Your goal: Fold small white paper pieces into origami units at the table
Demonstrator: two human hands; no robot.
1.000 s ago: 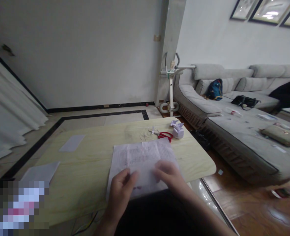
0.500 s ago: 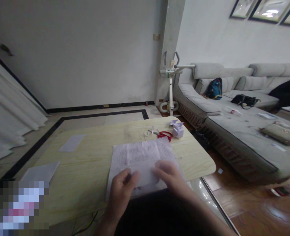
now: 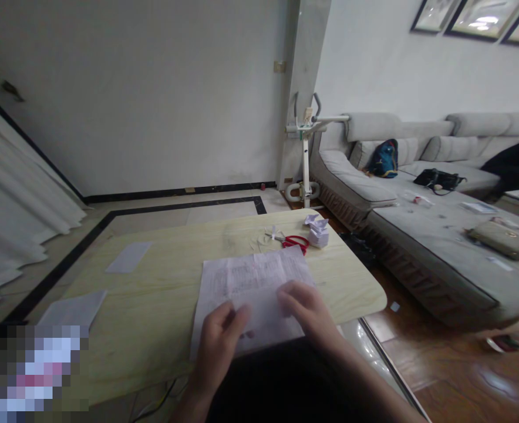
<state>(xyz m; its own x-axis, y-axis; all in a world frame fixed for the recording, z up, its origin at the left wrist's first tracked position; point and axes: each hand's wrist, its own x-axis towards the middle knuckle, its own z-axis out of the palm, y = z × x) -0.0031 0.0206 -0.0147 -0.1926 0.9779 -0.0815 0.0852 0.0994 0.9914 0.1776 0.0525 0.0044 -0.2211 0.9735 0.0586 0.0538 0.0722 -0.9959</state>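
A printed, creased sheet of paper [image 3: 242,273] lies in front of me at the near edge of the table. My left hand [image 3: 219,335] is closed at its lower left, thumb above and fingertips showing lower down against the white. Over the right side, my right hand [image 3: 303,305] is curled with its fingers bent in, blurred by motion. Both hands appear to grip white paper, though its edges blend into the sheet. Past the far edge of the sheet lie red-handled scissors [image 3: 295,242], thin paper scraps [image 3: 259,242] and folded white paper pieces [image 3: 318,234].
The pale wooden table [image 3: 154,317] has a rounded right corner. On its left lie a small white paper [image 3: 128,257] and another white sheet [image 3: 72,311]. A grey sofa [image 3: 431,258] with bags stands right, beside white exercise equipment [image 3: 306,158]. A person's dark-clothed leg [image 3: 515,164] shows far right.
My right hand has shifted slightly up, its fingers more curled. My left hand stays nearly in place. The scissors and loose papers have not moved.
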